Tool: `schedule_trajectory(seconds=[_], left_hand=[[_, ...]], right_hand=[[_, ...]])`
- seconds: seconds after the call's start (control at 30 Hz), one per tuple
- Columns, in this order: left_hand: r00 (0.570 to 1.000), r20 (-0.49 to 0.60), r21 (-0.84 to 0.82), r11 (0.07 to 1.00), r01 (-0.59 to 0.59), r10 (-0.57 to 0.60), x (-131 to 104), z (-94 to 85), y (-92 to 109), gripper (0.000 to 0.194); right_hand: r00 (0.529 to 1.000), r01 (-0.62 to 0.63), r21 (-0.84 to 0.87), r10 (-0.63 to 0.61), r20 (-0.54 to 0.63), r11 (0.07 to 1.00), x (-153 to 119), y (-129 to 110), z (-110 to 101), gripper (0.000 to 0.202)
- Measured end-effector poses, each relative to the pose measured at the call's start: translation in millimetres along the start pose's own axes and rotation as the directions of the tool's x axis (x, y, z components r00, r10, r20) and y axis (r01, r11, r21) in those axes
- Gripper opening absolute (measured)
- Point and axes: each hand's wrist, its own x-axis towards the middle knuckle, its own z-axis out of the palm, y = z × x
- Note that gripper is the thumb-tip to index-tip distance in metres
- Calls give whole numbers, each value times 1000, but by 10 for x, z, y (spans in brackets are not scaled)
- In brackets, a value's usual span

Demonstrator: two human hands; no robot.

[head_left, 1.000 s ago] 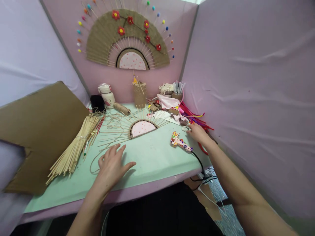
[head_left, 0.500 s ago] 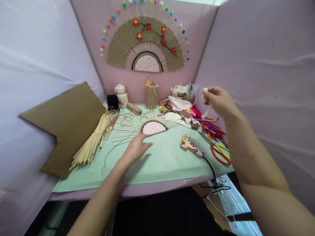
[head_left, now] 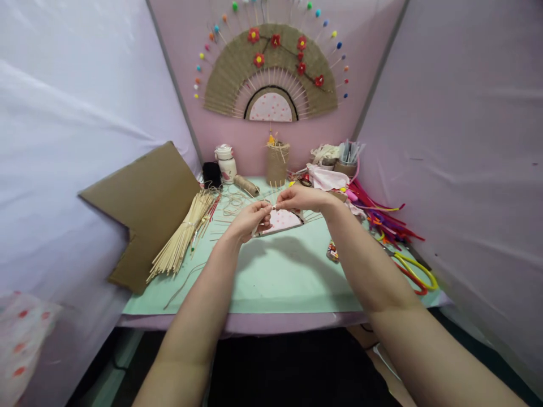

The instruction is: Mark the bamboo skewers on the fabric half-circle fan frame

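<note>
My left hand (head_left: pixel 254 219) and my right hand (head_left: pixel 299 198) meet above the half-round fan base. Both are closed, fingertips pinching a small white strip (head_left: pixel 274 207) between them. A pale bit of it shows under my left palm; its exact kind is too small to tell. Below lies the fan base, a half disc (head_left: pixel 282 220) of pink dotted cloth with a dark rim, partly covered by my hands. Thin sticks (head_left: pixel 275 185) fan out from it. The glue gun (head_left: pixel 333 251) lies to the right, mostly hidden by my right forearm.
Left are a bundle of sticks (head_left: pixel 182 234) and a cardboard sheet (head_left: pixel 144 198). Behind stand a bottle (head_left: pixel 227 167), a twine spool (head_left: pixel 246 185) and a wrapped jar (head_left: pixel 278 164). Scissors (head_left: pixel 418 274) and pipe cleaners (head_left: pixel 388 220) lie right. A finished fan (head_left: pixel 229 70) hangs on the wall.
My right hand has come down and left from the raised right side, bringing the white strip to my left hand. My left hand has lifted slightly and closed on it.
</note>
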Motion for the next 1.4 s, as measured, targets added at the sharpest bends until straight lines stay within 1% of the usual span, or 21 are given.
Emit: schedule_trajectory(seconds=[0.07,0.13,0.2,0.27,0.37,0.53,0.63,0.77,0.9,1.03,1.1,1.2,1.27,1.4], left_hand=[[997,-72,122,993,8,1,18,-30,-148,25],[988,-152,248,969,12,26,45,-75,-284,17],[979,-197,338,941,23,47,65,-124,-409,9],[972,-224,437,899,32,74,64,-158,-512,3],[965,-237,565,824,39,117,24,-155,-604,6],[962,-226,691,721,47,153,-38,-71,-636,7],[967,-204,726,686,46,151,-47,-52,-655,8],[974,-181,751,658,47,138,-42,-70,-682,9],[973,-190,771,634,66,130,-38,-85,-686,10],[967,-218,776,624,91,130,-48,-78,-670,7],[965,-228,765,637,93,133,-52,-78,-660,8],[965,-231,704,705,80,122,-44,-105,-651,12],[966,-234,665,743,78,108,-31,-138,-651,13],[960,-262,634,767,96,97,-6,-193,-664,11]], right_hand=[[987,-108,-23,105,-126,994,46,198,103,17],[948,-208,-80,181,-261,975,64,397,219,14],[910,-276,-118,221,-350,954,61,582,336,13],[879,-323,-143,241,-411,936,44,734,442,12],[837,-385,-183,259,-482,905,1,871,558,13],[802,-467,-222,304,-514,856,-80,904,635,16],[782,-513,-231,340,-522,826,-128,886,640,18],[753,-559,-226,375,-541,798,-186,871,634,20],[719,-592,-210,393,-572,778,-207,881,632,25],[678,-626,-169,423,-601,762,-194,931,631,20],[668,-627,-144,433,-606,765,-188,968,626,19],[656,-606,-103,423,-625,789,-184,1020,618,20],[638,-583,-68,405,-655,810,-179,1038,615,23],[588,-511,26,371,-719,859,-157,1033,612,28]])
